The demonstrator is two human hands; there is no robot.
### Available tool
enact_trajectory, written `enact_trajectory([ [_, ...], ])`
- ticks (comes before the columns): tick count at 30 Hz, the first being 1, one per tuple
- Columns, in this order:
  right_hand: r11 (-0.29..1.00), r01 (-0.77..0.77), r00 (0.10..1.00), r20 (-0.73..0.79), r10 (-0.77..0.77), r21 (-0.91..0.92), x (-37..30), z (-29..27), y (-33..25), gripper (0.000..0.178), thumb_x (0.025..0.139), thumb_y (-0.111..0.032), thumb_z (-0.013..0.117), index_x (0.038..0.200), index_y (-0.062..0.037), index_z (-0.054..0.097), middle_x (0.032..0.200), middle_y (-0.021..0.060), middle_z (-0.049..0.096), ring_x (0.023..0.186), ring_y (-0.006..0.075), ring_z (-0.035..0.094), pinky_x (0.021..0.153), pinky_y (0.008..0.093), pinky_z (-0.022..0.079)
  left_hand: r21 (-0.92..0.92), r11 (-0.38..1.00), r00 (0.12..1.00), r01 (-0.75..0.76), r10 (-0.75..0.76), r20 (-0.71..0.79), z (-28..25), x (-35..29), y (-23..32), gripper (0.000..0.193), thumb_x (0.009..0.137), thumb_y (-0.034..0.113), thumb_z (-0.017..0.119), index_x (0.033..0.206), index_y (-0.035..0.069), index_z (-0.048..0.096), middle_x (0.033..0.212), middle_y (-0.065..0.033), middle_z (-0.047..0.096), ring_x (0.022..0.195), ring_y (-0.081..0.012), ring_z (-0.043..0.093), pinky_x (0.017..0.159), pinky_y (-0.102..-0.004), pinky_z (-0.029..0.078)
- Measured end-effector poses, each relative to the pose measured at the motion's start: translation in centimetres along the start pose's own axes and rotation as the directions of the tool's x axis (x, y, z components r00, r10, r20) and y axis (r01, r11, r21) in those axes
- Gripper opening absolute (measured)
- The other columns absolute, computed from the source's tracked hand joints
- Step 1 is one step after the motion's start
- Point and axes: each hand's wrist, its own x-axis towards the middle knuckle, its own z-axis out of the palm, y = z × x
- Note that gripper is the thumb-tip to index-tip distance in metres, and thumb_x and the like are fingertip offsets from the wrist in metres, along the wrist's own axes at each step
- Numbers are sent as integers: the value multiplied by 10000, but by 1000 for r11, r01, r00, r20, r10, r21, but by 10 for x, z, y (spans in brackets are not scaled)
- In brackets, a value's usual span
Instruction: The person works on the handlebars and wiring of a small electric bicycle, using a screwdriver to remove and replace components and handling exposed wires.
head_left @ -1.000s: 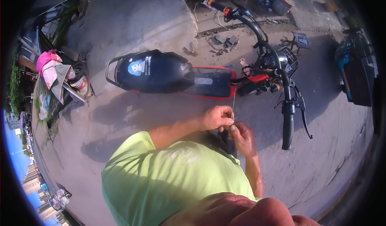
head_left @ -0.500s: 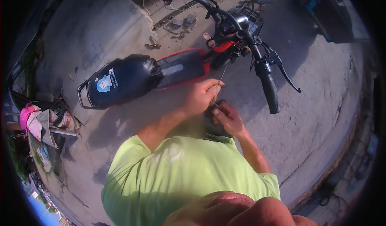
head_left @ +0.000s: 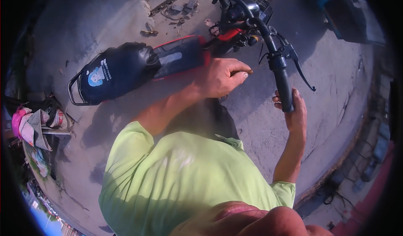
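Note:
A black and red two-wheeler stands before me, its black seat (head_left: 121, 70) reaching to the left and its handlebar (head_left: 256, 19) on the right. My left hand (head_left: 222, 78) is closed in a pinch beside the frame, thumb against forefinger. What lies between these fingertips is too small to make out. At the near end of the handlebar, my right hand (head_left: 297, 112) is wrapped round the black rubber grip (head_left: 283, 85), fingers on its left side and thumb on its right. A black brake lever (head_left: 300, 70) sticks out to the right of the grip.
At the far left lies a heap of bags and cloth (head_left: 35, 124). Small scrap pieces (head_left: 182, 10) lie on the concrete beyond the seat. A dark bulky object (head_left: 350, 15) stands at the far right. The bike's front basket (head_left: 264, 11) is beyond the handlebar.
My right hand has left the thin rod or wire near my left hand and moved right onto the handlebar grip. My left hand has shifted slightly up and right. The view has shifted a little.

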Motion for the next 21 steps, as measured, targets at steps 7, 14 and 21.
enact_trajectory([
  [7, 855, -62, 994, 47, 101, -514, 34, 40, -55, 624, 1037, -581, 557, 1332, -32, 591, 1099, 144, 731, 944, 209, 736, 882, 352, 574, 11, 999, 999, 46, -46, -26, 4, 5, -6, 256, 946, 181, 681, 1116, 9, 767, 1018, -160, 779, 926, -223, 761, 829, -325, 585],
  [14, 806, -69, 995, 16, 97, -589, 44, 51, -53, 630, 1013, -625, 579, 1257, -44, 606, 1100, 151, 749, 931, 199, 733, 892, 355, 571, -29, 998, 998, 62, -61, 10, 7, 8, -8, 258, 946, 148, 701, 1144, -10, 755, 1011, -156, 785, 889, -177, 749, 805, -300, 577],
  [21, 824, -63, 997, 9, 82, -563, 44, 50, -50, 642, 1009, -618, 592, 1277, -34, 593, 1095, 156, 747, 931, 200, 732, 897, 360, 574, -497, 721, 870, 483, -328, 369, -11, 25, -6, 276, 1002, 143, 617, 1147, -65, 726, 655, -8, 584, 519, -72, 528, 487, -242, 437],
])
